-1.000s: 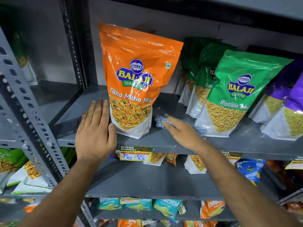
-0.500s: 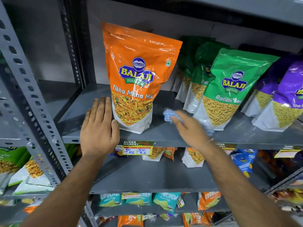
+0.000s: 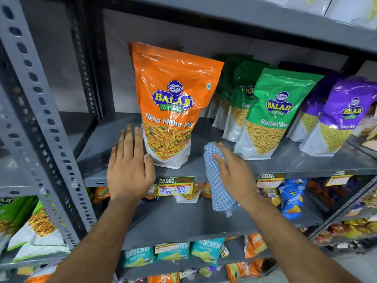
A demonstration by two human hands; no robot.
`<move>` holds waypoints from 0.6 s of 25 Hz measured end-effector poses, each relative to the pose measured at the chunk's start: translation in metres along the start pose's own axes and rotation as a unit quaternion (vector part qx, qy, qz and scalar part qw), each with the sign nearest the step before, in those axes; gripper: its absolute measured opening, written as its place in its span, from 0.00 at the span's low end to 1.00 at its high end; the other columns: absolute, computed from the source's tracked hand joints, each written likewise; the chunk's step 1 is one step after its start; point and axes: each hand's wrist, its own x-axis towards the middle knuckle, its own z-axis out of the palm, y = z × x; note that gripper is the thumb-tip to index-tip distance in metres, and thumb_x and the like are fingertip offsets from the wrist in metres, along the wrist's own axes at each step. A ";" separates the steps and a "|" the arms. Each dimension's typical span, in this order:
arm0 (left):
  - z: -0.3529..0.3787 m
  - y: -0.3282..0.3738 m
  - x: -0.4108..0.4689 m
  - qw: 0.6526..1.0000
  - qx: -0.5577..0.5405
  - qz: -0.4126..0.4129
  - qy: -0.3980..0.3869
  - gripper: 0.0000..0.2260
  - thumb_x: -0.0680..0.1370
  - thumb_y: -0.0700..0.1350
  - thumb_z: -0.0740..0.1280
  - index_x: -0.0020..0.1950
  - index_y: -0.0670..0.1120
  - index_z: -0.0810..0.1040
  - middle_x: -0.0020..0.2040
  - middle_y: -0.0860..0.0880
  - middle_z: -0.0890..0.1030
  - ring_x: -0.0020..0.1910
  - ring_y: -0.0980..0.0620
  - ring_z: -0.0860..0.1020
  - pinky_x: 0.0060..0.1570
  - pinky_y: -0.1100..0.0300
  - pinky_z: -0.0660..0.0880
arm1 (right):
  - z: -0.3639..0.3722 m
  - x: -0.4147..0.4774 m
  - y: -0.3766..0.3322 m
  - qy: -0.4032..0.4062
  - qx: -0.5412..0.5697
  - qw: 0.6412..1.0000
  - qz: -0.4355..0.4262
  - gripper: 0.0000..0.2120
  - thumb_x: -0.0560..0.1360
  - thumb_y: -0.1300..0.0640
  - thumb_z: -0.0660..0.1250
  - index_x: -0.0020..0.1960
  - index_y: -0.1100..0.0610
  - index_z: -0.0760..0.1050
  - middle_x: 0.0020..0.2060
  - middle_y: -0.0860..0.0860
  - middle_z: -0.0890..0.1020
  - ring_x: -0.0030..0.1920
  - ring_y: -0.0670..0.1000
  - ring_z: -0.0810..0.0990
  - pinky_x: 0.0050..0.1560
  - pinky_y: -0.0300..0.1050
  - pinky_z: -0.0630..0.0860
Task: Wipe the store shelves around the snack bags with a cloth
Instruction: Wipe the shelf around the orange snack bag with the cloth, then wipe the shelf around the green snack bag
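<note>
An orange snack bag (image 3: 173, 103) stands upright on the grey shelf (image 3: 98, 144). My left hand (image 3: 130, 168) lies flat on the shelf's front edge, fingers apart, its thumb touching the bag's lower left corner. My right hand (image 3: 234, 172) presses a blue checked cloth (image 3: 216, 178) on the shelf between the orange bag and a green snack bag (image 3: 269, 113); the cloth's end hangs down over the shelf's edge. More green bags (image 3: 242, 94) stand behind, and purple bags (image 3: 342, 117) to the right.
A perforated grey upright (image 3: 34, 111) runs down the left. A yellow price tag (image 3: 175, 187) hangs on the shelf's edge. Lower shelves (image 3: 183, 221) hold several small snack packets. Another shelf (image 3: 244, 19) sits close overhead.
My right hand has drawn the cloth from deeper on the shelf toward the front edge, so the cloth now hangs over it. My left hand has stayed beside the orange bag.
</note>
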 end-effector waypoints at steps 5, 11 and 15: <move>-0.002 0.000 -0.003 0.997 -0.063 0.017 0.029 0.34 0.84 0.50 0.52 0.90 0.43 0.50 0.90 0.41 0.53 0.89 0.41 0.55 0.86 0.38 0.57 | 0.008 -0.046 -0.022 -0.019 0.146 0.989 0.012 0.15 0.83 0.45 0.56 0.59 0.53 0.76 0.48 0.51 0.86 0.51 0.53 0.84 0.52 0.54 0.79; 0.011 0.097 -0.047 0.971 -0.106 0.199 0.083 0.32 0.83 0.48 0.58 0.86 0.39 0.63 0.88 0.38 0.60 0.89 0.41 0.55 0.86 0.35 0.56 | -0.069 -0.074 0.074 0.039 0.546 0.772 0.322 0.23 0.79 0.39 0.64 0.64 0.54 0.79 0.61 0.56 0.83 0.62 0.59 0.82 0.67 0.63 0.74; 0.058 0.203 -0.034 0.975 -0.093 0.204 0.001 0.33 0.84 0.51 0.57 0.89 0.41 0.57 0.90 0.45 0.55 0.90 0.45 0.55 0.86 0.41 0.57 | -0.141 -0.055 0.136 0.023 0.620 0.710 0.334 0.24 0.81 0.42 0.60 0.67 0.58 0.77 0.62 0.59 0.83 0.60 0.61 0.83 0.52 0.56 0.83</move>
